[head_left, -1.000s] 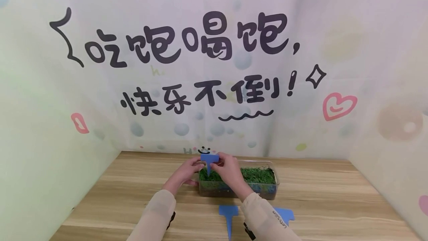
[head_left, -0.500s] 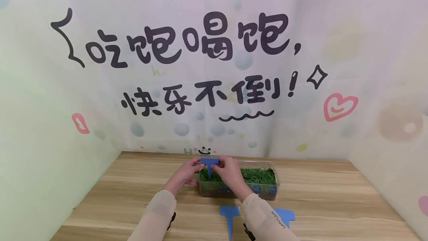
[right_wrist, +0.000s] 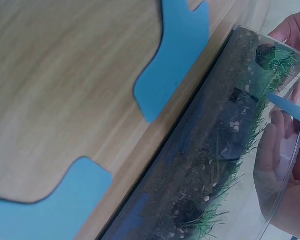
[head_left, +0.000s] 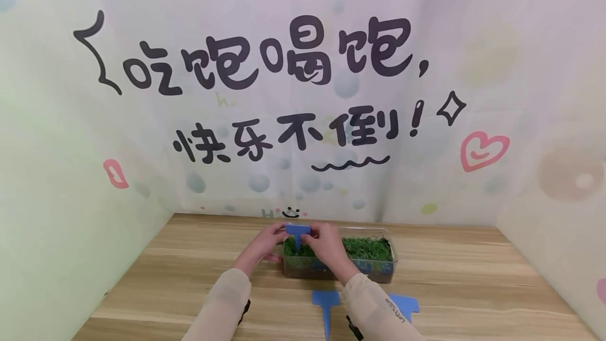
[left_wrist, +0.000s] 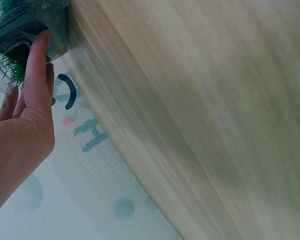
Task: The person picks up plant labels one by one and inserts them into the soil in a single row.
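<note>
A clear plastic planter box (head_left: 338, 270) with dark soil and grass (head_left: 369, 249) stands on the table. Upright in the grass near its left end is a blue T-shaped plant label (head_left: 298, 233). My right hand (head_left: 326, 243) pinches the right side of the label's head. At the box's left end is my left hand (head_left: 262, 244), beside the label's left edge. In the left wrist view, the left hand (left_wrist: 27, 107) grips the box's end, one finger (left_wrist: 36, 70) against the wall. Partly hidden behind clear plastic in the right wrist view, the label's stem (right_wrist: 282, 103) meets the grass.
Two more blue plant labels lie on the wooden table (head_left: 189, 278) in front of the box: one label (head_left: 326, 307) between my forearms, another label (head_left: 404, 305) partly under the right sleeve. A printed cloth wall (head_left: 303, 183) rises behind the table.
The plant label has sunk slightly lower into the grass, and my right hand has come down a little with it. My left hand stays at the box's end.
</note>
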A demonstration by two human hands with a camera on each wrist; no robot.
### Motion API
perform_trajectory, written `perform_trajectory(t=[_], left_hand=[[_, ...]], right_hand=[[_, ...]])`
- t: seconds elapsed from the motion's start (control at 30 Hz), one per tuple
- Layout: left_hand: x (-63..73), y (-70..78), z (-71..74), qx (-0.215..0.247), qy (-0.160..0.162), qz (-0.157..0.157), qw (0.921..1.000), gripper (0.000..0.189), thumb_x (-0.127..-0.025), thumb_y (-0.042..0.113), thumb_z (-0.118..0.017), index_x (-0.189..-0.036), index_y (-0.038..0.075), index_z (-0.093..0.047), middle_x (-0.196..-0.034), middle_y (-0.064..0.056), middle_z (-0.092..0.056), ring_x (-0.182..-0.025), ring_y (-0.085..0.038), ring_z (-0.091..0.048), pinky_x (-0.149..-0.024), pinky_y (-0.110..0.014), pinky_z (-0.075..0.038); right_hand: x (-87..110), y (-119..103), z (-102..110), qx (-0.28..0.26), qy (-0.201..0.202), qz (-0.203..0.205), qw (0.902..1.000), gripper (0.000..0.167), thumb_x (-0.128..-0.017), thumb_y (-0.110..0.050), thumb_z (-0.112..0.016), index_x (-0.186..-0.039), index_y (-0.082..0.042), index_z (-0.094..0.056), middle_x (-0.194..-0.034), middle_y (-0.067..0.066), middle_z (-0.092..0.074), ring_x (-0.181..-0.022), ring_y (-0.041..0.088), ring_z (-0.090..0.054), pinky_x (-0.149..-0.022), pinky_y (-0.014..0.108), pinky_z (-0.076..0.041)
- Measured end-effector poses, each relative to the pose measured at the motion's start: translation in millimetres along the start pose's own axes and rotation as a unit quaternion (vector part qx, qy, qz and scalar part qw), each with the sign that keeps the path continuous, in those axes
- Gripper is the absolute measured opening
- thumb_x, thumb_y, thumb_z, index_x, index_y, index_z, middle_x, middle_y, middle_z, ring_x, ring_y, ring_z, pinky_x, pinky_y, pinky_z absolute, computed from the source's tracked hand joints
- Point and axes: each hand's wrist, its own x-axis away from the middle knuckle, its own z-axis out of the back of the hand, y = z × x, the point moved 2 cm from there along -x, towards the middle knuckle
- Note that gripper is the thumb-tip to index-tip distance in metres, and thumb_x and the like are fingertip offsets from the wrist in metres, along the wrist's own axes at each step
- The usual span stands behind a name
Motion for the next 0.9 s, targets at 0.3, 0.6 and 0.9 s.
perform_trajectory(t=[0.3,0.6,0.9], left_hand=[[-2.5,-1.4,-0.1,0.007,-0.002,-0.001,1.0,0.044,-0.108,0.015,-0.042,-0.151,0.006,-0.041,-0.153,-0.021,-0.044,-0.139,-0.045,-0.044,-0.071,-0.046,-0.062],[-4.2,-1.9,0.2,-0.003,0.005,-0.005,1.0,0.042,-0.106,0.012,-0.041,-0.147,0.011,-0.048,-0.152,-0.02,-0.046,-0.137,-0.045,-0.046,-0.067,-0.041,-0.062],[-3.6,-2.1,-0.1,-0.002,0.008,0.001,1.0,0.042,-0.105,0.011,-0.042,-0.147,0.01,-0.049,-0.151,-0.019,-0.047,-0.136,-0.044,-0.047,-0.068,-0.041,-0.062]], right_hand=[[-1.0,1.9,-1.0,0.012,-0.012,-0.018,0.9997,0.011,-0.095,-0.009,-0.067,-0.095,-0.003,-0.076,-0.083,0.008,-0.076,-0.074,0.016,-0.068,-0.061,0.027,-0.051],[-1.3,3.8,-1.2,0.019,-0.024,-0.026,0.9992,0.013,-0.094,-0.008,-0.067,-0.087,-0.003,-0.076,-0.079,0.007,-0.075,-0.072,0.015,-0.067,-0.061,0.027,-0.051],[-0.4,4.2,-2.2,0.042,-0.035,-0.023,0.9982,0.02,-0.094,-0.01,-0.068,-0.075,-0.006,-0.073,-0.075,0.006,-0.074,-0.065,0.012,-0.062,-0.057,0.026,-0.048]])
